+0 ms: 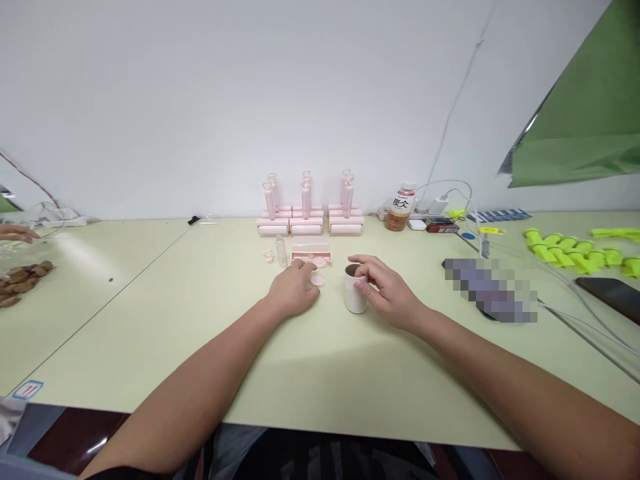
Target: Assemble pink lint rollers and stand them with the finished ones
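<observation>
My right hand (390, 293) is closed around the side of a white roll (355, 300), which stands upright on the table with its dark hollow end facing up. My left hand (291, 292) rests low over the table, its thumb and forefinger on either side of a small pink round cap (318, 281). Just beyond it lies an open pink case (311, 259) with its clear lid raised and a round pink piece inside. A clear tube (281, 252) stands left of the case, beside a small pink ring-topped piece (269, 256).
Several pink cases (306, 227) with pink tubes on top line the wall. A labelled bottle (401, 208), cables and small boxes stand right of them. Yellow-green plastic parts (570, 250) and a dark phone (610, 298) lie far right. Another person's hand (17, 233) is above brown pieces (23, 281) at left.
</observation>
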A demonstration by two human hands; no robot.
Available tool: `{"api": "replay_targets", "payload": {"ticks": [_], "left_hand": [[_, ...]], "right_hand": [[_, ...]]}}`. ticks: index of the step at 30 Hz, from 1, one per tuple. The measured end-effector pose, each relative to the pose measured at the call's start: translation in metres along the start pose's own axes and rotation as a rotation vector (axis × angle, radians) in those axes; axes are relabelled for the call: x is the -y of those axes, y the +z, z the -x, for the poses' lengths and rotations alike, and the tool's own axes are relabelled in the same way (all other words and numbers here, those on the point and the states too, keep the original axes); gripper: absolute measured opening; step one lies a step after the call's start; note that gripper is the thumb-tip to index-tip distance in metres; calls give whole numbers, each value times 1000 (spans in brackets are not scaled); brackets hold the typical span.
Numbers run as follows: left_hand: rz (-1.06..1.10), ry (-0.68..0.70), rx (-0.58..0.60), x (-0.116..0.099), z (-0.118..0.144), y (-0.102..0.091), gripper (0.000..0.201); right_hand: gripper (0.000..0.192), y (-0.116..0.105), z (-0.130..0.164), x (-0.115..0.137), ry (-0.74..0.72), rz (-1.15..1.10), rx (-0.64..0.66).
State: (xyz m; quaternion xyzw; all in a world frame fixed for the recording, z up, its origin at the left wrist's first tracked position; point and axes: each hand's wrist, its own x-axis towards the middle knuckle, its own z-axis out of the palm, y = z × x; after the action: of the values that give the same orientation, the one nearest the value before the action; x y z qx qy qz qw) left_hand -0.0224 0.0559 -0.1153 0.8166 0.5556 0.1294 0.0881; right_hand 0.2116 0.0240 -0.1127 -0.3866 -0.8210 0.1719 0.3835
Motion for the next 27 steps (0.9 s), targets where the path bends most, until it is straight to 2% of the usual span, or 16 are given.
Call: {"api": "replay_targets", "payload": {"ticks": [2,3,6,9,11,16,20,24,27], "left_hand": [[28,65,16,-3,0,1,36],[44,90,27,-4,-1,1,32],[75,112,52,-4,-1,3,22],[81,102,46,-1,1,2,20],[179,71,47,2,4,1,27],[725,14,115,0,12,-4,59],[1016,-82,251,-7,13,-6,59],[1099,-112,167,-10,11,-4,52],[1152,-74,117,-13,10,-6,50]], "right_hand": [[11,1,0,-2,32,-50,-4],[17,2,0,-3,68,-90,-6],[55,8,3,-7,223,-199,34],[67,15,6,-7,297,-221,119],[65,16,6,-5,284,-209,144],[56,12,4,3,218,-164,179],[51,13,5,10,209,-263,253],[42,18,8,18,255,-503,306],[40,20,9,23,295,-578,332]]}}
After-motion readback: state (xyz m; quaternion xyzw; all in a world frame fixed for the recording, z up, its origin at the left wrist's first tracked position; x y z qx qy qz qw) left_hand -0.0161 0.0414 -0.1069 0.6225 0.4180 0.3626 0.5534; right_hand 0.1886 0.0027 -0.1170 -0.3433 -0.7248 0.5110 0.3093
